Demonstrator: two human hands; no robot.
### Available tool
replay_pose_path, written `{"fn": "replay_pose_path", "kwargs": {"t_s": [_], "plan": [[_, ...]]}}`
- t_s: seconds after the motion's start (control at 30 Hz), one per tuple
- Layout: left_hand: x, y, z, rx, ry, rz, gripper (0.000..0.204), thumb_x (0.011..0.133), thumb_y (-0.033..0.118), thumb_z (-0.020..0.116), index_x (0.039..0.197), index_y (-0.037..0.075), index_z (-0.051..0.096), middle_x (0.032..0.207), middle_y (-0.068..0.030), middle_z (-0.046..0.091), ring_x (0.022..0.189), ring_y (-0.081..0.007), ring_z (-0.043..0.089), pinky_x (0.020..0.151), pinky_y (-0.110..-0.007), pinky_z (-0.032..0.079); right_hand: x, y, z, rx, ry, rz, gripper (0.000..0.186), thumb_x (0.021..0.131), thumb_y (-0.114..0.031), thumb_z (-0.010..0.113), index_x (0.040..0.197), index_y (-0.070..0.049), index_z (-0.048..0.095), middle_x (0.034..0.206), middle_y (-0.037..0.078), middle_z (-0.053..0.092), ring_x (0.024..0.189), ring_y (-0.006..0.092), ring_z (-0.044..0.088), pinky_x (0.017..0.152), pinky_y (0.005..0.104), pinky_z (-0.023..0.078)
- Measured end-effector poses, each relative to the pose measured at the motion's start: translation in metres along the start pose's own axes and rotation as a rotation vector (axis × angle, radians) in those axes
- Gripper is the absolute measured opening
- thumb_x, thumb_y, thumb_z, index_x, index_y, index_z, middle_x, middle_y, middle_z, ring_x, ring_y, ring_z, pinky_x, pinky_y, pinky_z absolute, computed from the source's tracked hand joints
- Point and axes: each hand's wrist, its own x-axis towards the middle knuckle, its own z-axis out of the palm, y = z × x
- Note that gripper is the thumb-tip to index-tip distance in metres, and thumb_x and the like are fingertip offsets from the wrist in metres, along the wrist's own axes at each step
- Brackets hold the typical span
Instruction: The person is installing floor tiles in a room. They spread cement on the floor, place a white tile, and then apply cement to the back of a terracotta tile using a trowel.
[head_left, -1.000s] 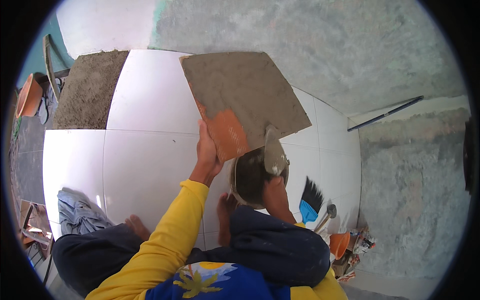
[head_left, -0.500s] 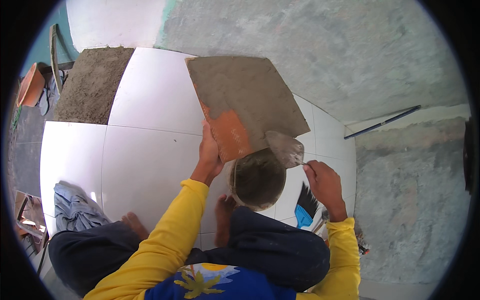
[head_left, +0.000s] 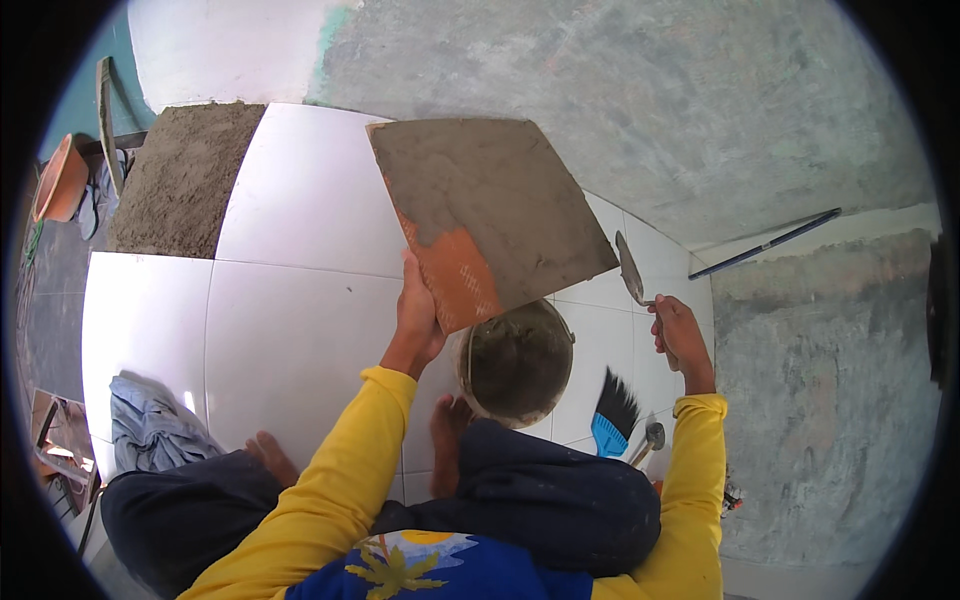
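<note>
My left hand [head_left: 418,318] grips the near left edge of a square floor tile [head_left: 459,272], holding it tilted with its back toward me. Grey wet mortar [head_left: 490,190] covers most of that back; a patch of bare orange shows at the near left corner. In my right hand [head_left: 683,338] a pointed trowel [head_left: 629,270] is held by its handle, blade turned edge-on, just off the tile's right corner. Below the tile stands a bucket [head_left: 462,375] with grey mix inside, its far rim partly hidden by the tile.
White tiles [head_left: 290,330] cover the floor, with a mortar bed [head_left: 185,180] at far left. A blue brush [head_left: 612,418] and a hammer-like tool [head_left: 650,440] lie to the right. A bunched cloth [head_left: 155,425], an orange basin [head_left: 62,180] and a dark rod [head_left: 765,244] by the wall are around.
My right hand has drawn the trowel off the tile's near edge and out to the right, turning its blade edge-on. The tile has stayed nearly in place, and more of the bucket shows.
</note>
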Motion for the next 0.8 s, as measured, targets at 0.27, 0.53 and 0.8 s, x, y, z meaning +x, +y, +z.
{"fn": "replay_pose_path", "kwargs": {"t_s": [0.27,0.53,0.8], "plan": [[0.002,-0.006,0.001,-0.011,0.04,-0.003,0.078,0.112,0.066,0.025,0.161,0.005,0.038,0.157,-0.0134,0.052,0.142,-0.0289,0.053,0.12,-0.046,0.044,0.003,0.009,-0.002,-0.172,0.052,0.062,0.043,0.111,-0.041,0.049,0.107,-0.002,0.068,0.07,0.005,0.06,0.05,0.0132,0.053,0.047,0.0324,0.045],[0.005,-0.003,-0.011,-0.027,-0.081,-0.006,0.077,0.113,0.066,0.025,0.161,0.008,0.039,0.153,-0.0113,0.056,0.137,-0.027,0.056,0.117,-0.043,0.046,-0.069,-0.046,0.053,-0.054,-0.155,-0.195,0.039,0.112,-0.038,0.05,0.109,-0.002,0.068,0.075,0.008,0.063,0.057,0.0154,0.059,0.055,0.0324,0.048],[0.004,-0.002,-0.006,0.009,-0.019,-0.009,0.078,0.112,0.067,0.024,0.159,0.007,0.041,0.15,-0.0122,0.058,0.135,-0.027,0.058,0.114,-0.044,0.048,-0.126,0.003,0.1,-0.602,-0.092,-0.614,0.023,0.106,-0.029,0.063,0.105,-0.007,0.07,0.096,0.016,0.072,0.091,0.0403,0.069,0.08,0.0497,0.055]]}}
